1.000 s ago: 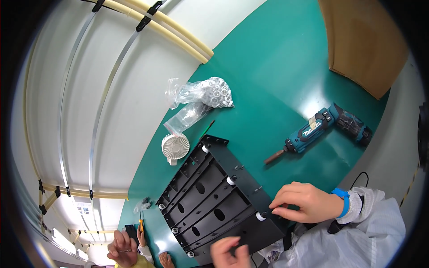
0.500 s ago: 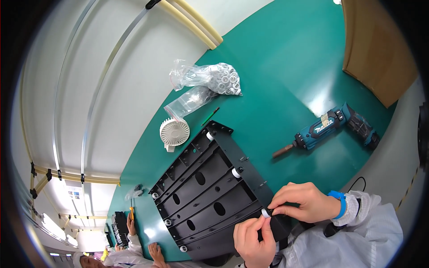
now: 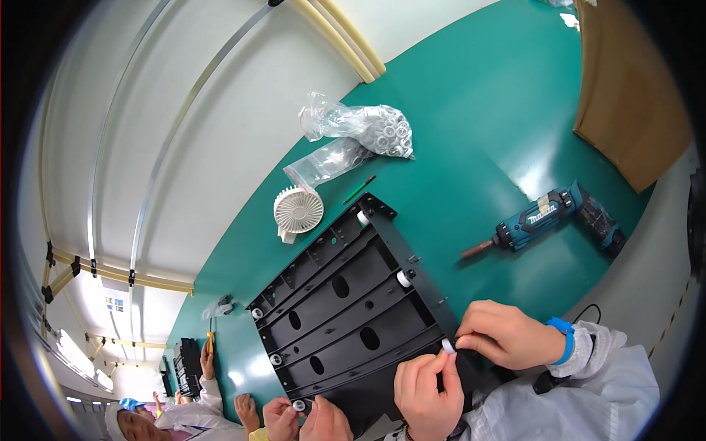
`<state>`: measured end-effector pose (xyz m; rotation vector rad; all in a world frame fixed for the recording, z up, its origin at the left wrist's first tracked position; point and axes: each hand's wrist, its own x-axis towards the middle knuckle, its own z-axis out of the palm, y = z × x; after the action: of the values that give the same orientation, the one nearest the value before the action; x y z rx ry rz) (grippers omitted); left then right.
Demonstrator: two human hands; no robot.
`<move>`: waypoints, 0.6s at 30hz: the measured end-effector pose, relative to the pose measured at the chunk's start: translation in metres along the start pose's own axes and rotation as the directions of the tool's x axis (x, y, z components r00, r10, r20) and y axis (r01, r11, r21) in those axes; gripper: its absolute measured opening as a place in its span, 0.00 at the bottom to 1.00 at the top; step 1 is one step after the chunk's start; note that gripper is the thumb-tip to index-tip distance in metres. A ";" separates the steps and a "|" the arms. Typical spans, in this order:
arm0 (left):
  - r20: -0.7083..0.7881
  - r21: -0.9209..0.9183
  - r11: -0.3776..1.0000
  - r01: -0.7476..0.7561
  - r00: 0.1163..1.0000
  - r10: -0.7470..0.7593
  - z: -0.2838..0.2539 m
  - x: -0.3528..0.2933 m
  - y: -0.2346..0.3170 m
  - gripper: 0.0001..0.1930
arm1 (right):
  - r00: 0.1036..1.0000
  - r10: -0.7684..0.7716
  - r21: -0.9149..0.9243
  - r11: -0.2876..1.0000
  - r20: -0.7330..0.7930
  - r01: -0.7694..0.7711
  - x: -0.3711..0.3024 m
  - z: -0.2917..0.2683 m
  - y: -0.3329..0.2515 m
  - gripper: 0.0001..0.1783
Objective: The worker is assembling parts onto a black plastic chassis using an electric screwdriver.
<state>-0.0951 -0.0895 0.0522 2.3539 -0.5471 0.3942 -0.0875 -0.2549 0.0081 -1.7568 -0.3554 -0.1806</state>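
Note:
A black ribbed plastic frame [image 3: 346, 309] with oval holes lies in front of me, small white wheels along two of its edges. At its near right corner, my left hand [image 3: 428, 397] is closed, thumb and fingers pinching one white wheel [image 3: 448, 345]. Beside that wheel, my right hand [image 3: 507, 334], wearing a blue wristband, is closed in a pinch; what its fingertips hold is hidden. Another person's two hands [image 3: 323, 422] are at a white wheel [image 3: 298, 405] on the frame's near left corner. Further wheels [image 3: 404, 278] sit along the right edge.
A teal power screwdriver [image 3: 544, 217] lies to the right, near a cardboard box [image 3: 632, 95]. Beyond the frame are a bag of white wheels [image 3: 386, 132], a white fan [image 3: 299, 211] and a green stick [image 3: 359, 189]. A co-worker's hand [image 3: 207, 361] holds a yellow-handled tool [image 3: 211, 341].
The view has shifted, so the frame and table items appear slightly further right. Another person's hands have come in at the near left wheel. My hands keep their pinch at the near right wheel.

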 end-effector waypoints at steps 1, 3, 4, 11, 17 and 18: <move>-0.005 0.018 1.000 -0.001 1.000 0.001 -0.001 0.000 0.000 0.06 | 1.000 -0.010 -0.010 1.000 0.008 0.010 0.001 0.002 0.000 0.05; -0.018 0.004 1.000 -0.009 1.000 0.009 0.002 0.000 0.000 0.06 | 1.000 -0.007 -0.047 0.999 0.029 0.008 0.000 -0.003 -0.002 0.05; -0.007 -0.014 1.000 -0.009 1.000 0.008 0.001 0.001 -0.001 0.06 | 0.999 0.008 -0.100 0.995 0.042 -0.004 0.000 -0.006 -0.002 0.06; 0.000 -0.006 0.999 -0.049 0.999 0.049 0.006 0.001 -0.018 0.07 | 0.999 -0.040 0.024 0.999 0.014 0.040 0.005 -0.008 0.003 0.08; -0.022 -0.069 0.993 -0.096 0.995 0.095 0.008 -0.001 -0.017 0.09 | 0.999 0.024 -0.142 0.990 0.029 -0.019 0.003 -0.004 -0.011 0.07; -0.029 -0.070 0.994 -0.087 0.996 0.085 0.008 -0.002 -0.017 0.09 | 0.999 0.002 -0.167 0.986 0.040 0.005 0.003 0.000 -0.007 0.05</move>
<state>-0.0873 -0.0831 0.0366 2.2595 -0.6418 0.4371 -0.0870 -0.2529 0.0151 -1.9281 -0.3797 -0.1811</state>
